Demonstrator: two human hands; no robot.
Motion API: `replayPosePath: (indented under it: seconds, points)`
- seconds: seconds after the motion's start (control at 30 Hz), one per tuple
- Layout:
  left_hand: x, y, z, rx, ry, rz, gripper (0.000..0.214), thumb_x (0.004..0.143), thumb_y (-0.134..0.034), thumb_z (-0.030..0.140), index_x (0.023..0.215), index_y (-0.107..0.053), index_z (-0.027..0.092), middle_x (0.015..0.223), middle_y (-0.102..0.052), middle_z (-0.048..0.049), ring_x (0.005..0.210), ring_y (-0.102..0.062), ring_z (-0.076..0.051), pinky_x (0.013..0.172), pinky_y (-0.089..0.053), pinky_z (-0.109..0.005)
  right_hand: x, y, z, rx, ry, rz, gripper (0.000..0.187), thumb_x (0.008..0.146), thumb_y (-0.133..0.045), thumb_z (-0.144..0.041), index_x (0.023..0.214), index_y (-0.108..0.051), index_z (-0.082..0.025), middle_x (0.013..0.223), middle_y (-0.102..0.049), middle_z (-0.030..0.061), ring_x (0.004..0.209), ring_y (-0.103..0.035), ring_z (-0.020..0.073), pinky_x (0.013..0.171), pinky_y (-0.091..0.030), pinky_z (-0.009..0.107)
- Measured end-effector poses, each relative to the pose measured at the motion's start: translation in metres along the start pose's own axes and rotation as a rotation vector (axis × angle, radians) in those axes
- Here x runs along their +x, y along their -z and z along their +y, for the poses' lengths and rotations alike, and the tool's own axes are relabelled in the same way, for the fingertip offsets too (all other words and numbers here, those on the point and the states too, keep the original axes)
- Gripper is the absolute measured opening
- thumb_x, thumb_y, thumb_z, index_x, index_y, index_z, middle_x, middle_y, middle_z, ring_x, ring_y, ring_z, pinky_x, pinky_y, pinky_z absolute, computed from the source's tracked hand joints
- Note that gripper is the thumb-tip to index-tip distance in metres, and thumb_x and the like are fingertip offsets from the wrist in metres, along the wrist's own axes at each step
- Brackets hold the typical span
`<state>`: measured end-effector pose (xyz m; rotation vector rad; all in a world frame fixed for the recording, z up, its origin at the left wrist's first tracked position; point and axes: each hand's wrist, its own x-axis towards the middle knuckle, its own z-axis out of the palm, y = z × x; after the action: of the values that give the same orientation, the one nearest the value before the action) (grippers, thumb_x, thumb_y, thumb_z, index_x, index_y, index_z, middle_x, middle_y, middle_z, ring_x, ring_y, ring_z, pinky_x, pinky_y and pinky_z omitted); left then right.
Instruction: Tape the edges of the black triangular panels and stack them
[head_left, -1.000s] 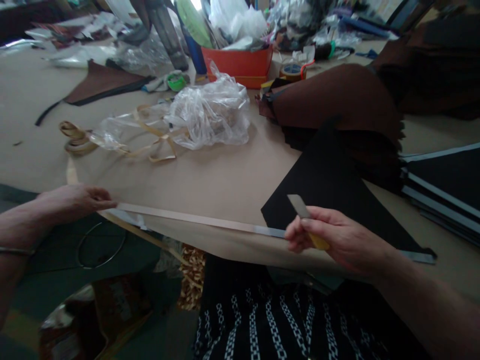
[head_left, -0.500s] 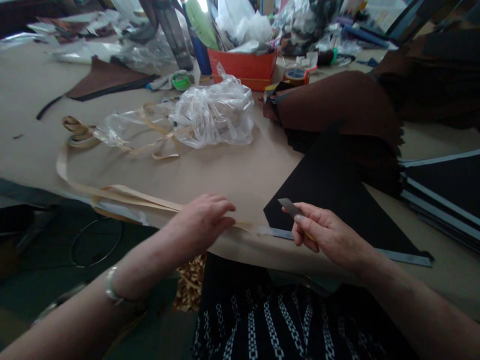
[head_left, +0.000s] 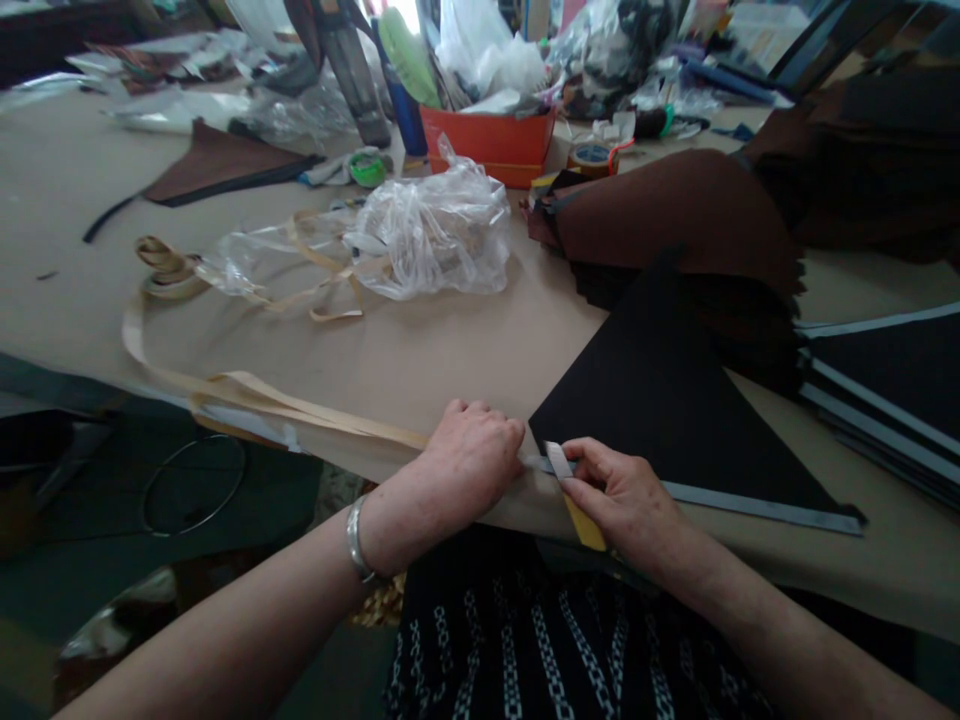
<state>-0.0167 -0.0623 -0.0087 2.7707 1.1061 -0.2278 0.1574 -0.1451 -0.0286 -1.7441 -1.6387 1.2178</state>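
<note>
A black triangular sheet lies on the brown table near its front edge, with a grey tape strip along its lower side. My left hand is closed, pinching the tan backing strip just left of the sheet's corner. My right hand is closed on a small blade with a yellow handle, its tip resting on the strip at the sheet's corner. The peeled tan strip trails away leftwards along the table edge.
A crumpled clear plastic bag with loose tan strips lies mid-table. Brown pieces are stacked behind the black sheet, more black sheets to the right. An orange box, tape rolls and clutter fill the back.
My left hand slid right along the strip from the far left up to the sheet's corner. My right hand lowered the blade onto the strip there.
</note>
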Motion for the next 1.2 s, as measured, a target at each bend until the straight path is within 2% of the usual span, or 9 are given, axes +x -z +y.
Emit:
replayPosePath:
  seconds: [0.13,0.33,0.5,0.67,0.83,0.93,1.03,1.1,1.2]
  points:
    - [0.001,0.002,-0.001,-0.003,-0.018,-0.016,0.013,0.078,-0.060,0.029,0.072,-0.063,0.018,0.071,-0.068,-0.0076,0.071,-0.059,-0.024,0.064,-0.033,-0.034,0.004,-0.006,0.002,-0.137,0.008,0.033,0.033,0.080,-0.054,-0.017,0.113,-0.058,-0.020,0.067,-0.061,-0.0024,0.061,-0.055,0.0120,0.058,-0.037,0.024]
    - [0.003,0.006,-0.004,-0.038,-0.014,-0.081,0.014,0.078,-0.057,0.024,0.069,-0.065,0.018,0.063,-0.067,-0.0072,0.060,-0.058,-0.021,0.062,-0.032,-0.034,0.008,-0.008,-0.001,-0.255,0.014,0.012,0.034,0.081,-0.052,-0.017,0.114,-0.058,-0.019,0.070,-0.064,0.0007,0.064,-0.057,0.0143,0.061,-0.039,0.026]
    - [0.003,0.010,-0.006,-0.118,0.011,-0.145,0.019,0.081,-0.052,0.024,0.070,-0.066,0.016,0.058,-0.065,-0.0073,0.050,-0.054,-0.016,0.052,-0.027,-0.030,0.010,-0.006,-0.012,-0.329,-0.025,-0.027,0.032,0.080,-0.052,-0.013,0.110,-0.058,-0.019,0.071,-0.064,0.0015,0.062,-0.056,0.0141,0.059,-0.038,0.026]
    - [-0.005,0.013,0.013,-0.245,-0.002,-0.183,0.019,0.083,-0.049,0.022,0.077,-0.066,0.016,0.062,-0.067,-0.0046,0.051,-0.054,-0.013,0.048,-0.029,-0.025,0.010,-0.008,-0.014,-0.424,-0.038,-0.053,0.029,0.081,-0.050,-0.014,0.108,-0.056,-0.019,0.074,-0.065,0.0032,0.064,-0.058,0.0163,0.059,-0.038,0.027]
    - [-0.019,0.005,0.035,-0.616,-0.085,-0.180,0.023,0.089,-0.045,0.023,0.078,-0.065,0.017,0.068,-0.067,-0.0008,0.059,-0.055,-0.009,0.055,-0.037,-0.021,0.010,-0.009,-0.007,-0.401,0.027,-0.060,0.036,0.081,-0.048,-0.013,0.116,-0.053,-0.018,0.087,-0.067,0.0071,0.077,-0.062,0.0182,0.066,-0.042,0.028]
    - [-0.024,0.002,0.029,-0.673,-0.014,-0.103,0.027,0.090,-0.044,0.029,0.073,-0.061,0.017,0.062,-0.060,0.0028,0.054,-0.049,-0.008,0.054,-0.036,-0.020,-0.003,0.008,-0.004,-0.243,0.102,-0.018,0.036,0.084,-0.049,-0.015,0.119,-0.054,-0.020,0.087,-0.067,0.0039,0.078,-0.061,0.0152,0.070,-0.043,0.027]
    - [-0.023,0.000,0.016,-0.619,0.013,-0.045,0.026,0.089,-0.046,0.030,0.069,-0.057,0.017,0.061,-0.058,0.0037,0.055,-0.049,-0.009,0.054,-0.037,-0.021,-0.027,0.042,0.007,-0.077,0.096,0.059,0.020,0.087,-0.050,-0.024,0.104,-0.060,-0.021,0.078,-0.064,-0.0009,0.071,-0.058,0.0121,0.067,-0.042,0.024]
    - [-0.019,-0.003,0.012,-0.576,-0.032,0.022,0.027,0.089,-0.044,0.030,0.069,-0.057,0.018,0.068,-0.060,0.0015,0.062,-0.053,-0.011,0.059,-0.041,-0.023,-0.044,0.069,0.023,-0.019,0.052,0.144,0.015,0.088,-0.049,-0.030,0.091,-0.059,-0.019,0.078,-0.063,-0.0007,0.071,-0.057,0.0118,0.065,-0.042,0.023]
    - [-0.010,-0.009,0.015,-0.490,-0.132,0.108,0.027,0.090,-0.042,0.027,0.072,-0.061,0.018,0.092,-0.065,-0.0045,0.088,-0.057,-0.017,0.080,-0.047,-0.032,-0.060,0.110,0.058,-0.082,-0.019,0.316,0.019,0.090,-0.043,-0.032,0.091,-0.055,-0.017,0.078,-0.062,0.0011,0.069,-0.057,0.0129,0.066,-0.043,0.026]
